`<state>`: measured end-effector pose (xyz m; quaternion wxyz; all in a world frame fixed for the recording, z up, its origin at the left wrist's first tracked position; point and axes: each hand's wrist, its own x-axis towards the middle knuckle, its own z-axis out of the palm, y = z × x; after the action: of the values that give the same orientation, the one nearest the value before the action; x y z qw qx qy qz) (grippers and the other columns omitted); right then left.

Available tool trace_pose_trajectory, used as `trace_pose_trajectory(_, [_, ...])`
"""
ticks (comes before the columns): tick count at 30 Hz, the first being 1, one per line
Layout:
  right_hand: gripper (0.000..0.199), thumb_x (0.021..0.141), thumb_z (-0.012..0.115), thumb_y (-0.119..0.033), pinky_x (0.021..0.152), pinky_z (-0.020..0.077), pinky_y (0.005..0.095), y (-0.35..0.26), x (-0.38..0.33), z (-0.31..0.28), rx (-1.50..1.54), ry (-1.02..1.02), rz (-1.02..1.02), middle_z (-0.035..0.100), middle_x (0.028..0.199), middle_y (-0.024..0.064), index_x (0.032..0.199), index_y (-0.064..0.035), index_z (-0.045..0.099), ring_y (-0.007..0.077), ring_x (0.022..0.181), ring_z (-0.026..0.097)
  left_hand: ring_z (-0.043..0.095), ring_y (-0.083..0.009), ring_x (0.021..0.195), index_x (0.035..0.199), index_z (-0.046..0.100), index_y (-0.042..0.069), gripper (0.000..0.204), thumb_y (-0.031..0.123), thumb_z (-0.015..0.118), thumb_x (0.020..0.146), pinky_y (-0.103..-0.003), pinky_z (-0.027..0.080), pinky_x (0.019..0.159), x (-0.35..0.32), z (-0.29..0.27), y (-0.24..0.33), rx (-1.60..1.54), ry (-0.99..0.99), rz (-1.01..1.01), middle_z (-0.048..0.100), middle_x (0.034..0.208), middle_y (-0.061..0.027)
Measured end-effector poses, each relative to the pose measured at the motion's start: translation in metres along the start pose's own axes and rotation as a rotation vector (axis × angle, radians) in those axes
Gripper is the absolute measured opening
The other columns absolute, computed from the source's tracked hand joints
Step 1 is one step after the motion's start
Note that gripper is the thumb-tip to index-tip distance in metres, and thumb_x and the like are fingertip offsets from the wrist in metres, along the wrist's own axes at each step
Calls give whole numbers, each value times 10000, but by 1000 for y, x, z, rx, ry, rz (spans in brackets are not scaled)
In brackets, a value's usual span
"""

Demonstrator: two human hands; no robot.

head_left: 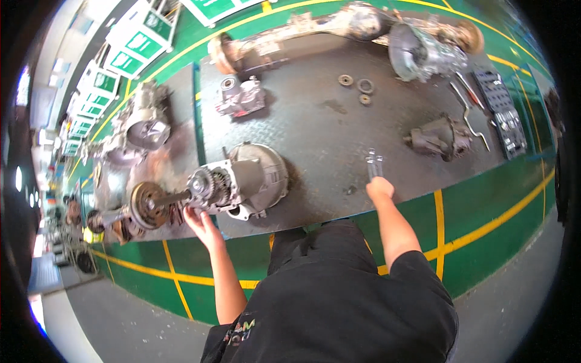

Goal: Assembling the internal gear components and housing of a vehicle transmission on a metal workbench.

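Observation:
My right hand (pixel 379 189) is closed around the near ends of what look like two slim, shiny wrenches (pixel 374 162). Their forked heads point away from me, over the dark metal bench top (pixel 321 151). On the left, my left hand (pixel 204 228) is raised with thumb and fingers apart. It is just below the exposed gears (pixel 210 184) of a gearbox with a wide bell housing (pixel 263 172); whether the fingertips touch it I cannot tell. A small dark piece (pixel 350 190) lies left of my right hand.
A rusty axle (pixel 302 30) and another bell-shaped housing (pixel 417 54) span the back. A rusty differential-like part (pixel 442 136), bent bar (pixel 469 115) and tool case (pixel 505 112) sit right. Bearing rings (pixel 364 86) lie mid-bench. A brake drum (pixel 147 206) sits left.

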<state>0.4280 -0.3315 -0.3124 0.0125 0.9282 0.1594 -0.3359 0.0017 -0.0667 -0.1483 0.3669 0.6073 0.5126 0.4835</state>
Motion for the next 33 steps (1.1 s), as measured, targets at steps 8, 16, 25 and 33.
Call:
trace_pose_trajectory(8, [334,861,588,-288,841,544,469,50,30,1,-11,89,47,716,1039,200,999,-18,729,358,993,693,428,-229,1298,1575,114,52,797,46,596,940,-365,391,1062,-10,-4,11,-47,-93,-100,192,1612,-164])
trace_pose_trajectory(16, [259,849,712,-191,714,520,309,-81,-43,-61,521,293,-673,679,799,108,1003,7,653,174,739,658,302,-293,1448,1566,141,34,881,104,686,877,-405,441,1020,-9,-10,2,-14,-143,-55,261,1574,-218])
trace_pose_trajectory(25, [383,813,736,-91,905,500,348,-335,-302,-165,644,91,-1575,650,1117,128,1157,-6,589,227,1060,644,481,-194,1250,1521,282,32,733,47,641,882,-329,456,949,-7,-22,1,-252,-192,-122,396,1499,-153])
trace_pose_trajectory(33, [388,990,599,-341,711,503,293,-418,-315,-133,485,-675,-1434,632,774,62,846,19,590,144,737,610,606,-146,1006,1175,567,11,246,28,583,930,-293,485,907,-4,-41,-72,-456,92,-381,621,1106,-62])
